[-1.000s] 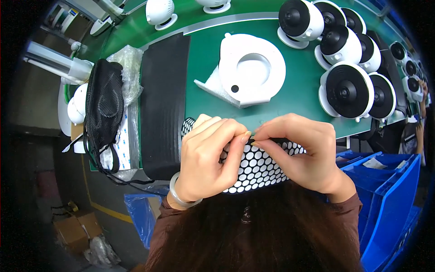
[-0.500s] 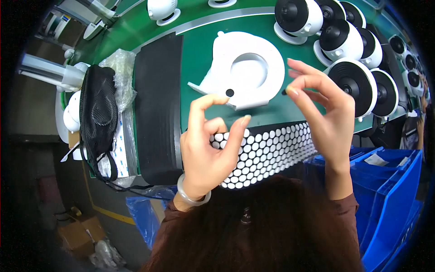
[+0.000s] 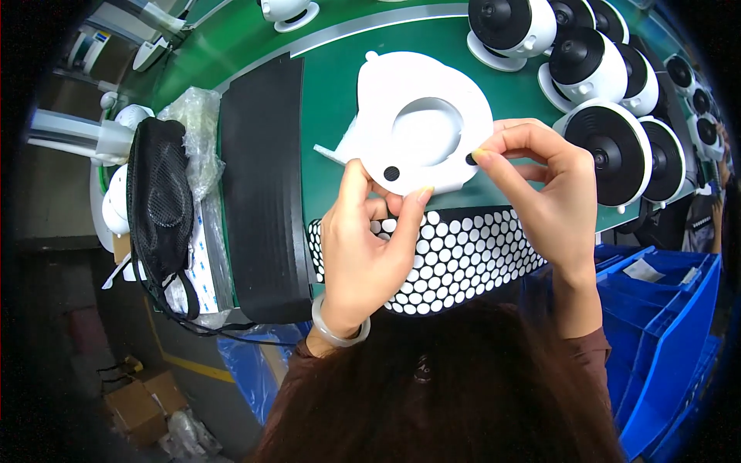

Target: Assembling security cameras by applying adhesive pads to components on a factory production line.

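Observation:
A white plastic piece [image 3: 390, 92] with a large round opening lies in front of me on the green bench. One black round pad [image 3: 392, 174] is stuck on its near left part. My left hand [image 3: 367, 247] grips the near edge of the piece, its thumb and index finger spread along the rim. At the near right of the ring, my right hand [image 3: 544, 174] pinches a second black pad [image 3: 471, 159] between thumb and index finger, against the white surface. Below both hands is a black sheet [image 3: 455, 258] covered with rows of white-faced round pads.
Several white-and-black round devices [image 3: 606, 150] stand at the right. A black mat [image 3: 264, 193] lies to the left, beside bubble wrap [image 3: 197, 131] and a black mesh pouch [image 3: 160, 201]. Blue bins [image 3: 656, 324] sit at the lower right; a cardboard box [image 3: 139, 409] is on the floor.
My right hand has moved left and brought its black pad onto the white piece. My left hand has closed in on the near edge of the piece.

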Demonstrator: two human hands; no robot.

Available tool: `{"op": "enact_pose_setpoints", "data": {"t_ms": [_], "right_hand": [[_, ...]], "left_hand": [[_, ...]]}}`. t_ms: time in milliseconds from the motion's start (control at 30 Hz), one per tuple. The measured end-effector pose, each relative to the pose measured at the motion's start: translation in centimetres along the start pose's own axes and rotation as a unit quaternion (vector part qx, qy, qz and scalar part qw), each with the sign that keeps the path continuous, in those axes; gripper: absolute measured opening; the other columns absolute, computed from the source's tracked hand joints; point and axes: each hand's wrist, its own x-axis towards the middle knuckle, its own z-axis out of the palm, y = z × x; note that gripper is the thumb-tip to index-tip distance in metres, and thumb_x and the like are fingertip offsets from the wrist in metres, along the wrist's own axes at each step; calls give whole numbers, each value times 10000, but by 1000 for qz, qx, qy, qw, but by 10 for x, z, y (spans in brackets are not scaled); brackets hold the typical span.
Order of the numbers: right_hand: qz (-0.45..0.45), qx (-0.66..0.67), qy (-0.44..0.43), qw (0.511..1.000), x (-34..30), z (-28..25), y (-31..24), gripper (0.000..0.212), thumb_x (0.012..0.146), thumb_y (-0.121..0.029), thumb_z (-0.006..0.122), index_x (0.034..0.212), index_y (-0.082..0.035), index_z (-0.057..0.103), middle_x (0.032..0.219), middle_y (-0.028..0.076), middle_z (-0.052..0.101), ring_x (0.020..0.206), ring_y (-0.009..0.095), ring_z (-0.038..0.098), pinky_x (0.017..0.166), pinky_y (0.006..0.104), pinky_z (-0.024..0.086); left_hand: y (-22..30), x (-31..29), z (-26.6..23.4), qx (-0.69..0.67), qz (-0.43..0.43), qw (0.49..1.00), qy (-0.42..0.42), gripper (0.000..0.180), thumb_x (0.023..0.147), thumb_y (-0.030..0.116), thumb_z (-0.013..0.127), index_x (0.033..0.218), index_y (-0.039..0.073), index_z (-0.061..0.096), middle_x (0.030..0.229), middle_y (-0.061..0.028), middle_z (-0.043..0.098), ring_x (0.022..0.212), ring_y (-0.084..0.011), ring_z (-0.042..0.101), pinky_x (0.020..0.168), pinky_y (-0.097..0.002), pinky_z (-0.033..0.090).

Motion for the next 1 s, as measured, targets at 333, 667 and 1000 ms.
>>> {"op": "enact_pose_setpoints", "data": {"t_ms": [333, 667, 1000], "right_hand": [[-30, -20, 7, 999, -3, 3, 3, 49, 733, 14, 623, 770, 41, 605, 857, 73, 602, 735, 94, 577, 634, 192, 491], [93, 138, -52, 985, 18, -11, 13, 252, 783, -93, 602, 994, 7, 506, 763, 69, 635, 704, 83, 597, 611, 185, 463], [-157, -411, 47, 897, 175, 33, -52, 509, 710, -269, 665, 1134, -45, 492, 1084, 158, 539, 843, 295, 594, 825, 355, 460]], "left_hand": [[1, 0, -2, -1, 24, 1000, -14, 224, 766, 46, 608, 901, -22, 443, 635, -77, 579, 558, -111, 592, 525, -217, 440], [3, 2, -8, 29, 20, 999, -32, 259, 765, 49, 613, 954, -34, 456, 697, -96, 603, 575, -109, 592, 530, -223, 452], [-4, -3, -10, 23, 23, 999, -31, 227, 776, 83, 619, 929, -16, 483, 654, -86, 570, 506, -136, 551, 481, -252, 438]]}}
